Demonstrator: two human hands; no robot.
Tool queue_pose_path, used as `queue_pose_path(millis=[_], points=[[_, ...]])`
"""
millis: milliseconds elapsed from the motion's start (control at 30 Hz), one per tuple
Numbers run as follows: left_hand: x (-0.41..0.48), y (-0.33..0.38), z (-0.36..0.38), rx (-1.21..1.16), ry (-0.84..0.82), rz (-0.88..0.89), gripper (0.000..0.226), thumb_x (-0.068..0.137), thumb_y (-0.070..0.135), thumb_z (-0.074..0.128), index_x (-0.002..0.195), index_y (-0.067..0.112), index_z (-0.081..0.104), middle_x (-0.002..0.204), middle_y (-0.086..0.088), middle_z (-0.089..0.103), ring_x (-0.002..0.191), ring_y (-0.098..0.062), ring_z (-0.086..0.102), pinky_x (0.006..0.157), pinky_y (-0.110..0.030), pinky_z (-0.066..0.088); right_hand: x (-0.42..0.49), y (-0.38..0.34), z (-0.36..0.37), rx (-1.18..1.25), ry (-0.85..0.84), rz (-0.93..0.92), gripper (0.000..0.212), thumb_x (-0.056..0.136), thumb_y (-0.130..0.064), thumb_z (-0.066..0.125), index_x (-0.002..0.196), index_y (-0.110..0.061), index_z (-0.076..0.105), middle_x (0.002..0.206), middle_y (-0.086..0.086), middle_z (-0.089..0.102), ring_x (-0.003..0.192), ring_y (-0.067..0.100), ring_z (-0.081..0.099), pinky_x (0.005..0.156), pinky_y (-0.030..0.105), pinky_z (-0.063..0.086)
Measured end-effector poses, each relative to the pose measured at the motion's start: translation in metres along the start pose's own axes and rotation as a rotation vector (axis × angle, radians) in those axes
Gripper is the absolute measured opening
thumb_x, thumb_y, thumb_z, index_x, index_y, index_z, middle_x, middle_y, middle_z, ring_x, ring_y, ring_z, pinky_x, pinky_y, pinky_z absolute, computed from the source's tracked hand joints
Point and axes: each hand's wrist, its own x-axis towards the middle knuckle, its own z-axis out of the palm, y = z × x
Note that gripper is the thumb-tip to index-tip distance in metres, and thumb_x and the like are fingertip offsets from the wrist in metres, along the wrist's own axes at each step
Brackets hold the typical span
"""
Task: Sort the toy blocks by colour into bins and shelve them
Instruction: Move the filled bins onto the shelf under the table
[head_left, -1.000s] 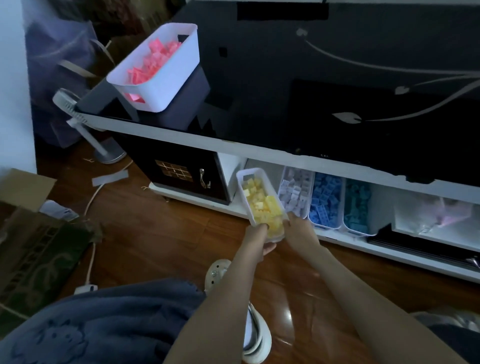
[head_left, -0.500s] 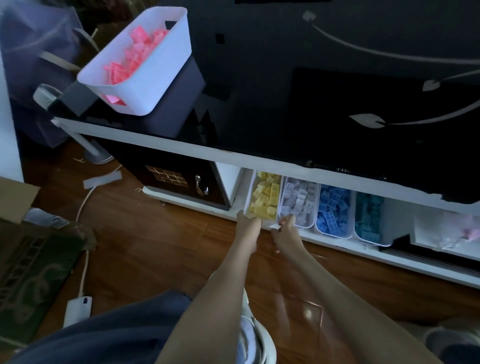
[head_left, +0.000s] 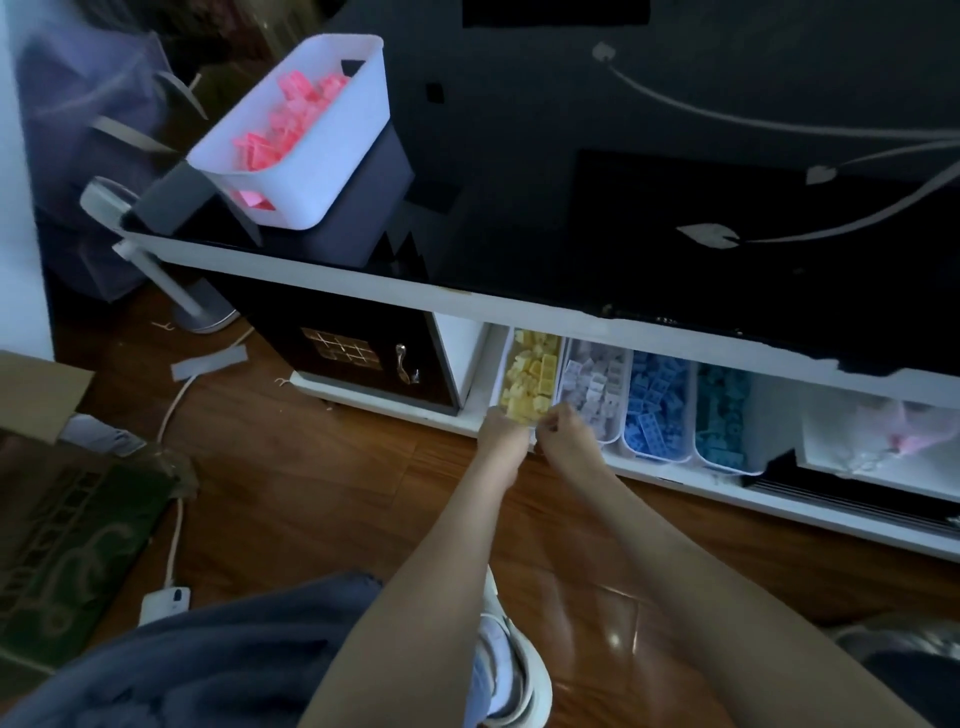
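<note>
Here we see both hands at the near end of the yellow bin (head_left: 498, 369), which sits in the open shelf (head_left: 675, 477) of the low cabinet. The left hand (head_left: 501, 434) grips the bin's near-left corner, its fingers curled over the rim. The right hand (head_left: 563, 428) pinches the near-right corner between curled fingers and thumb. The two hands are close together, almost touching, with the bin's white end wall showing between them. The yellow blocks (head_left: 532, 379) fill the bin just beyond the fingertips.

Touching the yellow bin on the right hand's outer side stands a lilac bin (head_left: 608, 435), then a blue bin (head_left: 654, 452), then a teal bin (head_left: 722, 462), all side by side in the same shelf and each holding blocks of its own colour. To the left of the left hand we see a dark cabinet door (head_left: 353, 353) with a metal handle.

Well above and to the left of both hands, a pink bin (head_left: 332, 171) full of pink blocks (head_left: 280, 130) rests tilted on a dark box (head_left: 363, 218) on the glossy black cabinet top (head_left: 623, 208). Below the forearms lies the wooden floor (head_left: 311, 493).
</note>
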Motion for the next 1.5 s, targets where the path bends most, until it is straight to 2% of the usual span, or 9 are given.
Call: queue_pose_path(millis=[167, 400, 500, 667, 867, 967, 1133, 1300, 1500], points=[[-0.047, 0.025, -0.026, -0.015, 0.022, 0.223, 0.032, 0.098, 0.013, 0.039, 0.128, 0.015, 0.051, 0.111, -0.004, 0.06, 0.095, -0.022, 0.058, 0.085, -0.038, 0.052, -0.033, -0.042, -0.021, 0.132, 0.03, -0.273, 0.008, 0.094, -0.012, 0.046, 0.091, -0.009, 0.053, 0.064, 0.003, 0.056, 0.05, 0.013, 0.05, 0.045, 0.02, 0.039], [-0.121, 0.073, -0.078, -0.67, 0.434, 0.422, 0.033, 0.096, 0.006, 0.044, 0.129, 0.011, 0.039, 0.1, 0.003, 0.045, 0.081, -0.007, 0.048, 0.078, -0.025, 0.038, -0.08, -0.146, -0.057, 0.175, 0.062, -0.775, 0.02, 0.089, -0.022, 0.044, 0.072, -0.011, 0.047, 0.058, 0.003, 0.047, 0.054, 0.018, 0.045, 0.054, 0.042, 0.041], [-0.142, 0.097, -0.097, -0.827, 0.487, 0.465, 0.039, 0.094, 0.004, 0.047, 0.129, 0.013, 0.032, 0.107, -0.001, 0.044, 0.085, -0.012, 0.049, 0.074, -0.027, 0.042, -0.085, -0.202, -0.051, 0.156, 0.058, -0.868, 0.007, 0.091, -0.02, 0.046, 0.097, -0.017, 0.05, 0.061, 0.01, 0.053, 0.056, 0.025, 0.052, 0.057, 0.045, 0.045], [-0.148, 0.121, -0.15, -0.993, 0.589, 0.434, 0.038, 0.094, 0.005, 0.045, 0.128, 0.016, 0.032, 0.12, -0.009, 0.043, 0.1, -0.024, 0.05, 0.085, -0.035, 0.042, -0.086, -0.274, -0.021, -0.09, -0.108, -0.832, 0.068, 0.094, -0.016, 0.045, 0.149, -0.033, 0.008, 0.06, 0.002, 0.049, 0.059, 0.02, 0.051, 0.057, 0.038, 0.041], [-0.154, 0.105, -0.167, -0.078, 0.649, 0.721, 0.036, 0.092, 0.004, 0.044, 0.126, 0.018, 0.049, 0.12, -0.01, 0.048, 0.103, -0.025, 0.054, 0.085, -0.033, 0.049, -0.071, -0.299, -0.003, -0.419, -0.073, -0.641, 0.051, 0.094, -0.012, 0.039, 0.14, -0.023, 0.02, 0.077, 0.007, 0.048, 0.07, 0.024, 0.048, 0.059, 0.033, 0.037], [-0.158, 0.111, -0.169, 0.059, 0.662, 0.831, 0.045, 0.09, -0.001, 0.05, 0.131, 0.018, 0.046, 0.124, -0.007, 0.042, 0.103, -0.018, 0.05, 0.08, -0.02, 0.043, -0.065, -0.3, -0.012, -0.36, 0.028, -0.637, 0.035, 0.096, -0.012, 0.038, 0.13, -0.012, 0.031, 0.094, 0.015, 0.057, 0.079, 0.031, 0.053, 0.066, 0.035, 0.04], [-0.144, 0.119, -0.173, -0.073, 0.644, 0.762, 0.05, 0.092, 0.01, 0.055, 0.139, 0.015, 0.039, 0.134, -0.012, 0.043, 0.115, -0.024, 0.051, 0.086, -0.024, 0.043, -0.055, -0.291, -0.036, -0.341, 0.068, -0.752, 0.022, 0.097, -0.017, 0.042, 0.115, -0.005, 0.044, 0.092, 0.013, 0.055, 0.079, 0.026, 0.051, 0.073, 0.035, 0.043], [-0.14, 0.122, -0.164, -0.703, 0.553, 0.4, 0.036, 0.094, 0.029, 0.047, 0.124, 0.009, 0.047, 0.122, -0.015, 0.057, 0.101, -0.03, 0.058, 0.083, -0.038, 0.047, -0.059, -0.253, -0.083, -0.174, -0.027, -0.762, 0.008, 0.093, -0.015, 0.05, 0.087, -0.016, 0.045, 0.076, 0.014, 0.057, 0.061, 0.017, 0.049, 0.062, 0.04, 0.048], [-0.149, 0.118, -0.119, -0.731, 0.213, 0.271, 0.076, 0.072, 0.071, 0.057, 0.126, 0.017, 0.052, 0.116, -0.006, 0.062, 0.102, -0.026, 0.062, 0.084, -0.04, 0.053, -0.087, -0.19, -0.14, -0.098, -0.116, -0.711, 0.014, 0.09, -0.005, 0.05, 0.083, -0.017, 0.048, 0.075, -0.002, 0.054, 0.067, 0.009, 0.048, 0.064, 0.024, 0.045]])
